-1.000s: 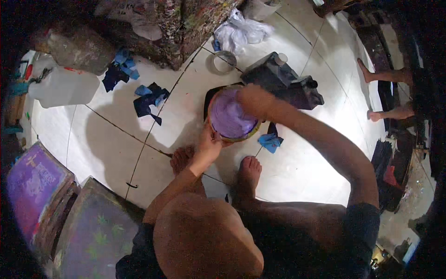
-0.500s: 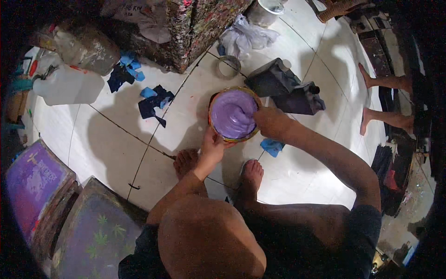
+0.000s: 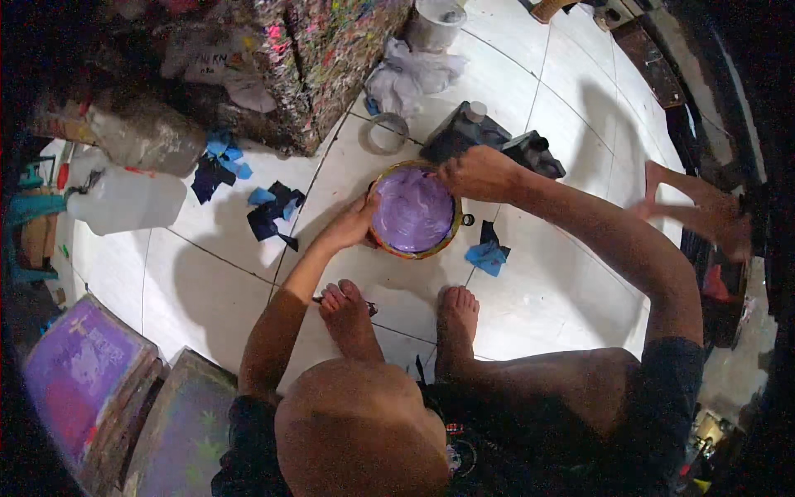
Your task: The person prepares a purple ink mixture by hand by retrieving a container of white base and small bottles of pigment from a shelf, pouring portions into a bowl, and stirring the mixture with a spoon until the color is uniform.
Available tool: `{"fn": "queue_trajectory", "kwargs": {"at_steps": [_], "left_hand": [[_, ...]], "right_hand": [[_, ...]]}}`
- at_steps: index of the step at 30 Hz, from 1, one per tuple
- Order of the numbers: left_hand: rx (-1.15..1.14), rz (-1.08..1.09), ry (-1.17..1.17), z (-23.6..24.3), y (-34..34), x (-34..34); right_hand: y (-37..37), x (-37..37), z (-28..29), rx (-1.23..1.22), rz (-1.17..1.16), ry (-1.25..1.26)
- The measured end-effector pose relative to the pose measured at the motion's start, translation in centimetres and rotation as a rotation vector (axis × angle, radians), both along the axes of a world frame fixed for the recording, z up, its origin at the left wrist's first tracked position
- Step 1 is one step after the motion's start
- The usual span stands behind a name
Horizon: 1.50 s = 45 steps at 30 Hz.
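Observation:
A round tub (image 3: 452,235) of thick purple paint (image 3: 414,214) is on or just above the tiled floor in front of my feet; which one, I cannot tell. My left hand (image 3: 358,220) grips the tub's left side with curled fingers. Over its far right rim, my right hand (image 3: 479,172) is closed in a fist; whatever it holds is hidden by the fingers and the rim. Swirl marks show on the paint's surface. Close to the tub's right side lies a small black ring-shaped piece (image 3: 469,219).
Beyond the tub stand dark containers (image 3: 465,132), a clear round cup (image 3: 385,134), a plastic bag (image 3: 406,79) and a pail (image 3: 435,25). Blue and black scraps (image 3: 487,258) lie around. A white jug (image 3: 128,200) and painted panels (image 3: 87,364) are leftward. Another person's legs (image 3: 700,203) show right.
My right hand has moved to the tub's far right rim. My left hand has shifted up the tub's left side. The paint's deep swirl has flattened. The other person's legs have moved.

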<state>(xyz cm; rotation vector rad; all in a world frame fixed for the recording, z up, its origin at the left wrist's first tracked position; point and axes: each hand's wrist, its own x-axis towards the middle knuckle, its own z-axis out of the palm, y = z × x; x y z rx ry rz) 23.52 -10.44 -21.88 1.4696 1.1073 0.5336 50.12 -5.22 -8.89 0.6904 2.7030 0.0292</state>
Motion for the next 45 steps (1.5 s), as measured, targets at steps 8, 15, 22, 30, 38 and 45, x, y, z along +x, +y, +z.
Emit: {"fn": "queue_trajectory", "kwargs": {"at_steps": [8, 15, 22, 30, 38, 45], "left_hand": [[-0.240, 0.089, 0.235, 3.6, -1.1, 1.6], [-0.598, 0.521, -0.318, 1.0, -7.0, 5.4], [-0.787, 0.281, -0.602, -0.1, -8.3, 3.8], [-0.604, 0.294, -0.484, 3.2, -8.6, 4.5], [-0.513, 0.437, -0.530, -1.8, -10.1, 5.4], [-0.643, 0.402, -0.659, -3.3, -10.5, 5.0]], "right_hand": [[-8.9, 0.8, 1.0, -0.139, -0.511, -0.170], [-10.1, -1.6, -0.4, -0.662, -0.643, 0.055], [-4.1, -1.7, 0.2, -0.296, -0.545, 0.018], [-7.8, -2.2, -0.6, -0.484, -0.471, -0.026], [-6.2, -2.5, 0.8, -0.357, -0.551, -0.039], [-3.5, -1.9, -1.6, -0.394, -0.585, -0.006]]}}
